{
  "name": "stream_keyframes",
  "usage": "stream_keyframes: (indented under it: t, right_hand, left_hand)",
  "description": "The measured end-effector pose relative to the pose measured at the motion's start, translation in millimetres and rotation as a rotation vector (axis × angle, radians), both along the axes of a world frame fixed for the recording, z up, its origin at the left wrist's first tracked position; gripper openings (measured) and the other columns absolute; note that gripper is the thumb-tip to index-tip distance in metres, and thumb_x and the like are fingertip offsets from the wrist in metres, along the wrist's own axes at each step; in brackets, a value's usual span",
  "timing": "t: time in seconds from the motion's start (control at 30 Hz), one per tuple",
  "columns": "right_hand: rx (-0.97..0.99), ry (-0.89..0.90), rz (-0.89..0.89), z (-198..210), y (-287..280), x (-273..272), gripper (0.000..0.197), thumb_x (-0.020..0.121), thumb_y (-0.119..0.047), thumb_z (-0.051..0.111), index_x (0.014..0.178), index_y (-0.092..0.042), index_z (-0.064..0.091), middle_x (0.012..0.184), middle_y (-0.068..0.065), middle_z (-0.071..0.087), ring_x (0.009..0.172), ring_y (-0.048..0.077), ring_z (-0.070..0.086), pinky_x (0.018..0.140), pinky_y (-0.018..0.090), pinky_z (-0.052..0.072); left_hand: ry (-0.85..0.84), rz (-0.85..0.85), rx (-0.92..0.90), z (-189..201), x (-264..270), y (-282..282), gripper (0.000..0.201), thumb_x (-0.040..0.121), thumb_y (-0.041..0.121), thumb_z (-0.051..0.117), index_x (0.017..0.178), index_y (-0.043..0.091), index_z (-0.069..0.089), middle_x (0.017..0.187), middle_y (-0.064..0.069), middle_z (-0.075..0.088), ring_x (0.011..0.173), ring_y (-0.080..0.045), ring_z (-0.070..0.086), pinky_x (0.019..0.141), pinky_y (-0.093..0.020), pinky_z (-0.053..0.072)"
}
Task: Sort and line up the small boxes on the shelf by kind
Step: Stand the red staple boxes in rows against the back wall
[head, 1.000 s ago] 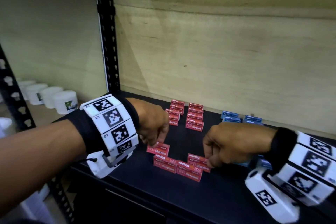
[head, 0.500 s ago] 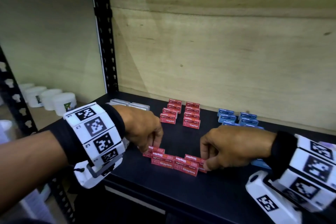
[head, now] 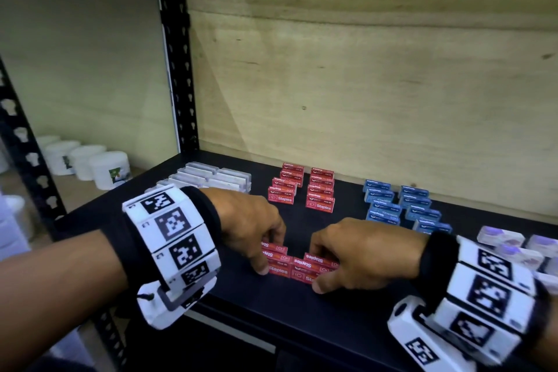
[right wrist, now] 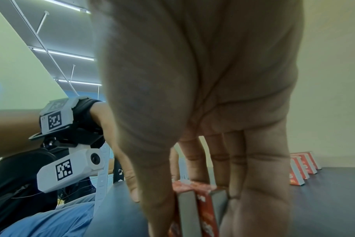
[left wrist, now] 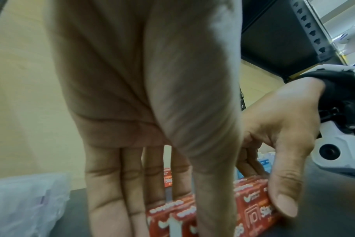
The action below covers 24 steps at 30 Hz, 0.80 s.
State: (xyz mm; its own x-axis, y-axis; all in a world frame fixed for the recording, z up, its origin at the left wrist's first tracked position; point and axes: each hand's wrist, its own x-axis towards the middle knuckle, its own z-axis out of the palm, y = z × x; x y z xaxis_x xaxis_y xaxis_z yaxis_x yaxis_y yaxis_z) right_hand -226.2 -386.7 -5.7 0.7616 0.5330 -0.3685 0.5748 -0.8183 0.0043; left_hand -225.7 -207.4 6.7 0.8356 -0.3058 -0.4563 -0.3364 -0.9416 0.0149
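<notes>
- A person's two bare hands work near the front edge of a matt black shelf board [head: 302, 317] backed by a pale plywood panel [head: 362, 69]; each wrist wears a black cuff and a white band printed with square black-and-white markers.
- The left hand [head: 250, 220] reaches down with its fingers bent; fingers behind and thumb in front, it pinches the left end of a small cluster of red cardboard staple boxes [head: 297, 263] standing on the board.
- The right hand [head: 362, 248] mirrors it on the cluster's right end; thumb in front and fingers behind, it pinches the boxes there; in the right wrist view the grey box ends [right wrist: 186, 213] show between thumb and fingers.
- The cluster sits between the two hands, near the front of the board, and appears as two short rows touching one another; white lettering on the boxes reads "Staples".
- Farther back, near the panel, two neat columns of matching red staple boxes [head: 302, 187] stand side by side.
- To their left lies a group of clear plastic boxes [head: 208, 178]; to their right stand two columns of small blue boxes [head: 401, 205].
- At the far right sit clear boxes with purple contents [head: 510, 241]; what is inside them is too blurred to tell.
- On a neighbouring shelf at the left stand round white tubs [head: 99, 166] in a row.
</notes>
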Motion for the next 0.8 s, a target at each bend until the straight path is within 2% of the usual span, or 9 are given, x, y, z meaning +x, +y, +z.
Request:
stream_keyframes:
  t: [0.17,0.3,0.63,0.7,0.8]
  right_hand:
    - [0.001,-0.010,0.012,-1.7,4.5,0.6,0.043,0.084,-0.056,0.067,0.118,-0.031,0.058,0.109,-0.005,0.062,0.092,0.017,0.061,0.077,0.033,0.052]
    - [0.015,-0.023,0.025,-3.4,7.8,0.3,0.043,0.085,-0.054,0.068,0.119,-0.031,0.058,0.110,-0.003,0.062,0.094,0.019,0.062,0.079,0.034,0.053]
    - [0.014,-0.018,0.038,-2.9,10.0,0.8,0.048,0.085,-0.057,0.066,0.124,-0.030,0.056,0.112,-0.004,0.062,0.093,0.017,0.060,0.079,0.033,0.052]
    - [0.009,0.003,0.041,-0.3,8.2,2.1,0.051,0.085,-0.062,0.062,0.125,-0.031,0.055,0.112,-0.006,0.063,0.095,0.016,0.061,0.084,0.034,0.053]
    - [0.030,0.028,0.026,7.4,4.9,6.2,0.053,0.084,-0.070,0.057,0.123,-0.034,0.056,0.110,-0.010,0.064,0.096,0.013,0.062,0.088,0.036,0.053]
  left_hand:
    - [-0.010,-0.030,-0.004,-2.6,1.2,-5.6,0.045,0.083,0.040,0.075,0.124,0.031,0.059,0.098,0.014,0.053,0.091,-0.010,0.053,0.086,-0.030,0.048]
    - [-0.029,-0.048,-0.006,-4.9,1.9,-8.0,0.043,0.083,0.042,0.074,0.122,0.032,0.059,0.091,0.017,0.051,0.089,-0.009,0.053,0.083,-0.029,0.048]
    - [-0.009,-0.028,-0.054,-6.5,3.9,-5.0,0.040,0.081,0.040,0.076,0.118,0.031,0.061,0.102,0.013,0.062,0.090,-0.008,0.058,0.083,-0.027,0.049]
    - [0.010,-0.022,-0.079,-4.5,5.4,-2.3,0.043,0.078,0.038,0.079,0.117,0.032,0.062,0.101,0.015,0.064,0.084,-0.002,0.058,0.077,-0.021,0.047]
    - [0.026,0.023,-0.105,5.7,9.0,1.8,0.050,0.075,0.035,0.083,0.119,0.033,0.061,0.092,0.019,0.064,0.064,0.013,0.055,0.054,-0.004,0.038]
